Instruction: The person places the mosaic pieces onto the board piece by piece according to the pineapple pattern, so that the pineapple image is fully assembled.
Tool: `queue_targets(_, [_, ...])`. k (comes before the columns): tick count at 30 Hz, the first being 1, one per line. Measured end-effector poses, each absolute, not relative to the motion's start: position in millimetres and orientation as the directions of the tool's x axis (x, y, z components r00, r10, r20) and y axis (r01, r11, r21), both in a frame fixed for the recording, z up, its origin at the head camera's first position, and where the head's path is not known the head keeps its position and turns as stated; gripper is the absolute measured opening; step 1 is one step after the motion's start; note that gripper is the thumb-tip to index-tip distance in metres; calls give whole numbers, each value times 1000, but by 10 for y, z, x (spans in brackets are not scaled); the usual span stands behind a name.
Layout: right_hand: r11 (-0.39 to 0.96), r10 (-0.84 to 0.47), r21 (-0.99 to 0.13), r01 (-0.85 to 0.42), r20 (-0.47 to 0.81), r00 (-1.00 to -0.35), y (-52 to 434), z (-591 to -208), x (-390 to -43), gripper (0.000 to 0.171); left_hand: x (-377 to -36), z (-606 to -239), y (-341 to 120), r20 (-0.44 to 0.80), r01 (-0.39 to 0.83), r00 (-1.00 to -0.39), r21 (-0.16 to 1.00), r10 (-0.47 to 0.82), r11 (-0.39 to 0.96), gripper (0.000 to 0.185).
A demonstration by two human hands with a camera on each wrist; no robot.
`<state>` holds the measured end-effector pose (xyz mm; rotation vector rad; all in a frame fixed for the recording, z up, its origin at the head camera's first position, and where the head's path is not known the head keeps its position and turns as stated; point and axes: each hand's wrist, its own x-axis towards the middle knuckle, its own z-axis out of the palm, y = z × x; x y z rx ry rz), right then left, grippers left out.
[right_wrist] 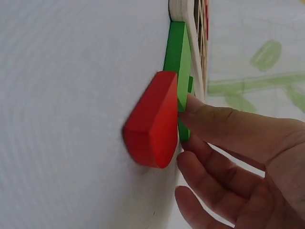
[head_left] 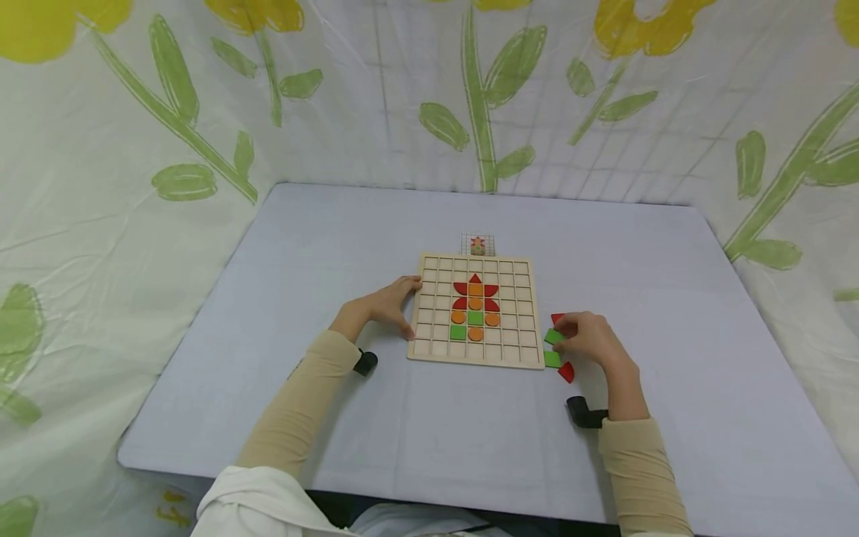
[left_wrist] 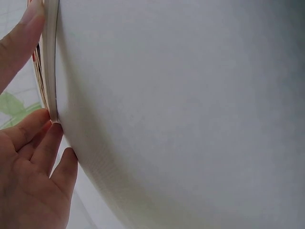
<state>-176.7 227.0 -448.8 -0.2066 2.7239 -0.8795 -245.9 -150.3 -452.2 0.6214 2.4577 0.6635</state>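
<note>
A square wooden grid board [head_left: 429,347] lies on the table, with red, orange and green pieces set in its middle cells. My left hand [head_left: 388,304] rests against the board's left edge, thumb near the front corner and fingers farther back; the left wrist view shows these fingers [left_wrist: 45,148] fairly straight at the edge. To the right of the board, my right hand [head_left: 593,343] pinches a green block [head_left: 555,336] between thumb and fingers. Nearer me are another green block [head_left: 552,359], against the board, and a red rounded piece [right_wrist: 152,124]. A further red piece [head_left: 558,318] is partly hidden by the fingers.
A small pattern card [head_left: 477,245] with a similar coloured figure lies behind the board. The white table [head_left: 376,224] meets a flower-printed curtain [head_left: 403,89] at the back. Black wrist devices [head_left: 585,412] are on both wrists.
</note>
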Motion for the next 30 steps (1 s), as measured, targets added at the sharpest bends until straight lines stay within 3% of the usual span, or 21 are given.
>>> queue_targets(13, [816,-177,-578,-20,-217,-960,2252,-4423,-1778,30,-2449,-4517,-1500,-353,292,-765,556,539,778,98])
queue_targets(30, [781,-242,-623,-50,-228,-943,1881,-4422,-1832,29,-2449,-4521,-1495,-353,288,-767,558,537,778,99])
